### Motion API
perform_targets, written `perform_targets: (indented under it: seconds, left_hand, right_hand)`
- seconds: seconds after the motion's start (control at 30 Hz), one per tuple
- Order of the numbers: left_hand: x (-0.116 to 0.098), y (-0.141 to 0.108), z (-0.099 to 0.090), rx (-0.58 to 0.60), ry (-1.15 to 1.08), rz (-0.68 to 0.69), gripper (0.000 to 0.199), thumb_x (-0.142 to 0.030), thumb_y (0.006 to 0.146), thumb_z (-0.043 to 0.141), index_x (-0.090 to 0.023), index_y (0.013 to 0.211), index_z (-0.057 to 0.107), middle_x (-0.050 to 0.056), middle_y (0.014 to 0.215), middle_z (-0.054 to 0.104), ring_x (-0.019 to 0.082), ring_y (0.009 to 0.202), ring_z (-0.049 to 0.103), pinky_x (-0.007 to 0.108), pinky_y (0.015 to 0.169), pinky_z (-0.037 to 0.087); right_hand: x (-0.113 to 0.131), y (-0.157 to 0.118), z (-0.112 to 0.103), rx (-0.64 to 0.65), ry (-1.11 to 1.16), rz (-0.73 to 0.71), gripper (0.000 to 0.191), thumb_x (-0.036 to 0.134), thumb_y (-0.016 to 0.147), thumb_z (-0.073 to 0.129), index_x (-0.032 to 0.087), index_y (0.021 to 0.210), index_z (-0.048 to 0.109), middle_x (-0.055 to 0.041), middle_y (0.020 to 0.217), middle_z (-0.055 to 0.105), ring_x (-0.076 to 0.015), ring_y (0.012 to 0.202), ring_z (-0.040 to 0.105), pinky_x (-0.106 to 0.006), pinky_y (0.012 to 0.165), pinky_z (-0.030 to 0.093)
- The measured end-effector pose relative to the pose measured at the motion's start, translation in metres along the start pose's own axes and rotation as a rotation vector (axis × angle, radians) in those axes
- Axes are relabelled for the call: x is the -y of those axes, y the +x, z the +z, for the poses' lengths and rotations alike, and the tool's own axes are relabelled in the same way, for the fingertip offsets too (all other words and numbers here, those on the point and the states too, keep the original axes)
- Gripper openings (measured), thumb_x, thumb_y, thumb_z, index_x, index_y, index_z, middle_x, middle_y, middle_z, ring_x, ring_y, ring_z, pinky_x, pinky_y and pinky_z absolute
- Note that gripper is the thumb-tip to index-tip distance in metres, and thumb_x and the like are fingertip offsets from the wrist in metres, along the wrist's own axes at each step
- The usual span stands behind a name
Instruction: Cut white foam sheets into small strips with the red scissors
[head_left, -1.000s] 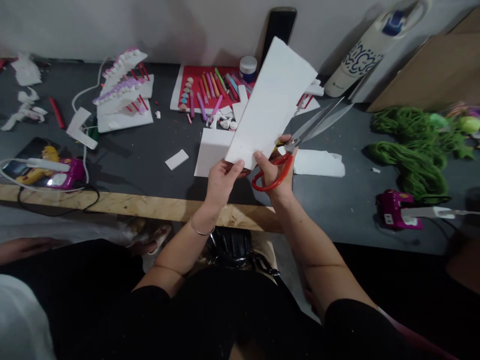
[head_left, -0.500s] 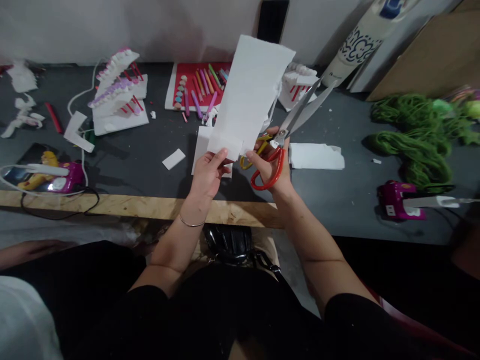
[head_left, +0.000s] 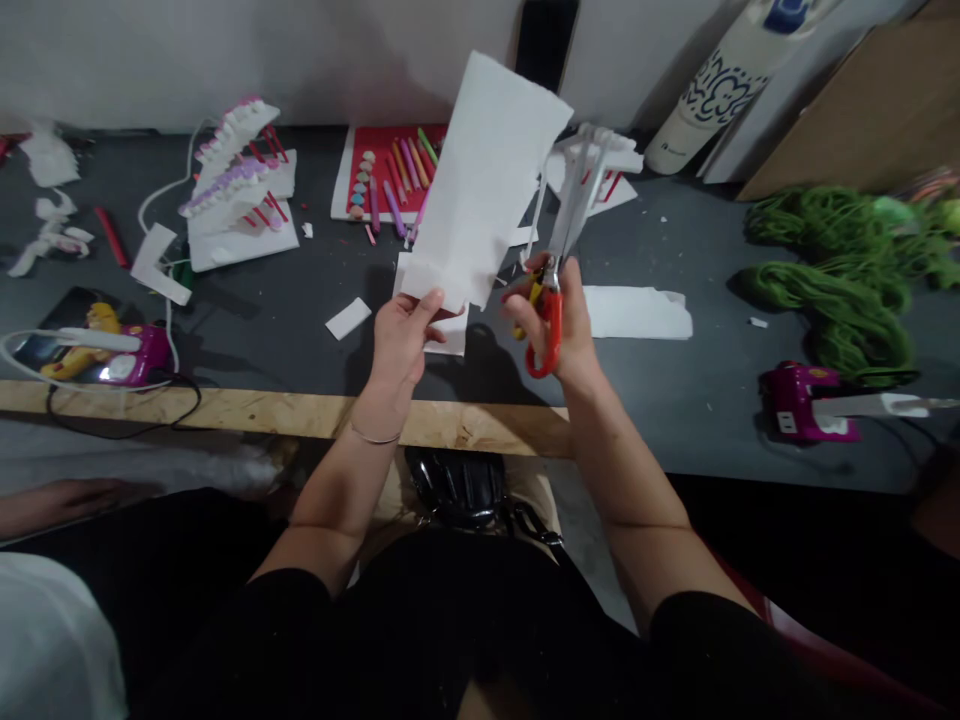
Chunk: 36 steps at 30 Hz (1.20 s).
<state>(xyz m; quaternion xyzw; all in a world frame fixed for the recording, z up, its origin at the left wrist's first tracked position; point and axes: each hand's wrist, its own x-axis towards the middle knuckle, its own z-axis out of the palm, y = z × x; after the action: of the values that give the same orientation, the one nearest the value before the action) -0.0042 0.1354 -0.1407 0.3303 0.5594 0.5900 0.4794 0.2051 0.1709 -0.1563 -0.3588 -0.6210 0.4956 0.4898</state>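
Note:
My left hand [head_left: 407,335] pinches the lower end of a long white sheet of foam board or card [head_left: 491,175], which stands tilted above the table. Beneath that hand lies another white piece [head_left: 450,337], partly covered. In my right hand [head_left: 566,315] are scissors [head_left: 553,320] with one red and one yellow handle, apart from the sheet. Their blades point away from me, blurred by motion and nearly together. A thin white strip hangs by the sheet's right edge. Right of my right hand lies a white piece [head_left: 637,312] with a ragged end.
White models on red sticks [head_left: 244,205] stand at the left, another [head_left: 611,165] behind the scissors. Coloured sticks [head_left: 405,175] lie on a red board. Purple glue guns [head_left: 806,403] rest at both sides. Green yarn [head_left: 832,270], a bottle [head_left: 705,95] and a phone [head_left: 546,45] are around. A neighbour's hand [head_left: 64,503] shows lower left.
My right hand has drawn away from the sheet, and the scissors have swung more upright with blades closer together. My left hand and the sheet have shifted slightly left.

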Motion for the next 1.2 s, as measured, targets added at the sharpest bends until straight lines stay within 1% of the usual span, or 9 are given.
perform_targets:
  seconds: [0.07, 0.17, 0.23, 0.33, 0.5, 0.7, 0.9, 1.03, 1.2]
  left_hand:
    - [-0.005, 0.007, -0.008, -0.030, 0.032, 0.071, 0.051, -0.062, 0.069, 0.098, -0.022, 0.083, 0.069, 0.009, 0.085, 0.082, 0.028, 0.089, 0.087, 0.023, 0.043, 0.051]
    - [-0.015, 0.018, -0.023, -0.051, 0.095, 0.144, 0.050, -0.061, 0.070, 0.097, -0.021, 0.085, 0.071, 0.008, 0.084, 0.082, 0.025, 0.086, 0.086, 0.021, 0.041, 0.051]
    - [-0.022, 0.024, -0.031, -0.043, 0.130, 0.161, 0.050, -0.060, 0.070, 0.098, -0.021, 0.087, 0.072, 0.006, 0.083, 0.082, 0.023, 0.083, 0.085, 0.020, 0.041, 0.052]
    - [-0.028, 0.029, -0.037, -0.013, 0.157, 0.175, 0.048, -0.057, 0.071, 0.099, -0.022, 0.091, 0.073, 0.005, 0.082, 0.082, 0.021, 0.081, 0.084, 0.018, 0.039, 0.051]
    - [-0.026, 0.030, -0.040, 0.019, 0.170, 0.182, 0.040, -0.054, 0.078, 0.096, -0.023, 0.088, 0.073, 0.005, 0.078, 0.080, 0.020, 0.076, 0.082, 0.018, 0.038, 0.048]
    - [-0.023, 0.029, -0.043, 0.063, 0.141, 0.160, 0.038, -0.050, 0.075, 0.097, -0.022, 0.088, 0.075, 0.006, 0.082, 0.081, 0.021, 0.074, 0.082, 0.020, 0.037, 0.046]
    - [-0.019, 0.032, -0.042, 0.041, 0.147, 0.190, 0.040, -0.050, 0.073, 0.097, -0.020, 0.086, 0.074, 0.006, 0.081, 0.080, 0.018, 0.073, 0.080, 0.017, 0.038, 0.045]
    - [-0.022, 0.028, -0.042, -0.002, 0.142, 0.257, 0.047, -0.056, 0.070, 0.101, -0.020, 0.086, 0.074, 0.001, 0.076, 0.079, 0.014, 0.066, 0.076, 0.016, 0.039, 0.049]
    - [-0.028, 0.023, -0.039, 0.021, 0.118, 0.205, 0.046, -0.056, 0.073, 0.100, -0.021, 0.089, 0.074, 0.003, 0.079, 0.080, 0.018, 0.073, 0.082, 0.017, 0.040, 0.052]
  right_hand:
    - [0.018, -0.004, -0.012, 0.075, -0.014, 0.028, 0.063, 0.080, 0.090, 0.075, 0.035, 0.132, 0.062, -0.0016, 0.094, 0.069, -0.0238, 0.085, 0.073, -0.049, 0.085, 0.067]
    - [0.047, -0.013, -0.025, 0.322, -0.069, 0.121, 0.068, 0.084, 0.088, 0.073, 0.028, 0.126, 0.065, 0.0009, 0.083, 0.065, -0.0171, 0.071, 0.062, -0.039, 0.070, 0.059]
    - [0.062, -0.018, -0.027, 0.480, -0.102, 0.236, 0.070, 0.087, 0.090, 0.067, 0.025, 0.122, 0.064, -0.0002, 0.084, 0.066, -0.0154, 0.070, 0.060, -0.035, 0.065, 0.053]
    - [0.073, -0.020, -0.023, 0.584, -0.143, 0.374, 0.073, 0.090, 0.091, 0.062, 0.021, 0.115, 0.063, -0.0017, 0.086, 0.065, -0.0140, 0.071, 0.059, -0.032, 0.062, 0.048]
    - [0.073, -0.016, -0.022, 0.606, -0.175, 0.439, 0.072, 0.091, 0.090, 0.060, 0.021, 0.109, 0.062, -0.0004, 0.083, 0.061, -0.0122, 0.068, 0.056, -0.032, 0.061, 0.045]
    - [0.076, -0.016, -0.024, 0.619, -0.228, 0.456, 0.070, 0.090, 0.092, 0.057, 0.021, 0.106, 0.061, 0.0000, 0.081, 0.061, -0.0121, 0.066, 0.054, -0.032, 0.061, 0.043]
    - [0.082, -0.014, -0.019, 0.575, -0.390, 0.433, 0.071, 0.093, 0.089, 0.060, 0.023, 0.099, 0.060, 0.0006, 0.072, 0.061, -0.0139, 0.063, 0.054, -0.032, 0.060, 0.044]
    - [0.084, -0.017, -0.022, 0.600, -0.240, 0.527, 0.079, 0.099, 0.088, 0.052, 0.022, 0.103, 0.060, 0.0004, 0.073, 0.062, -0.0116, 0.058, 0.054, -0.029, 0.053, 0.043]
    - [0.079, -0.019, -0.027, 0.654, -0.074, 0.549, 0.086, 0.103, 0.086, 0.049, 0.021, 0.108, 0.063, 0.0021, 0.071, 0.060, -0.0095, 0.053, 0.051, -0.026, 0.047, 0.040]
